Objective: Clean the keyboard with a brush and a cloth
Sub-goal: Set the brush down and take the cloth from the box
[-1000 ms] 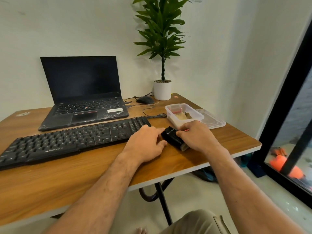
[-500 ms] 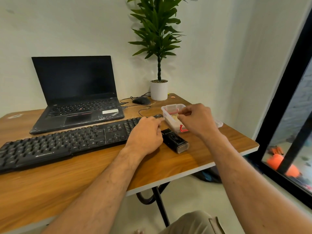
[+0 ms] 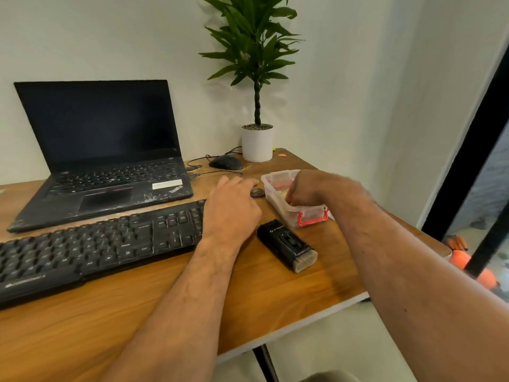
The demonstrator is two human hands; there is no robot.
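A black keyboard lies across the wooden table. My left hand rests on its right end with relaxed fingers. A black brush with pale bristles lies free on the table, just right of the keyboard. Behind it stands a clear plastic box with a red latch. My right hand reaches down into this box, fingers curled. A bit of yellowish cloth shows inside; the fingertips are hidden, so a grip on it cannot be made out.
An open black laptop stands behind the keyboard. A black mouse, its cables and a white potted plant sit at the back corner. The table's right edge is close to the box; a dark door frame is beyond.
My right hand let go of the brush, rose toward the box and now dips into it. My left hand slid forward along the keyboard's right end. The brush stays on the table.
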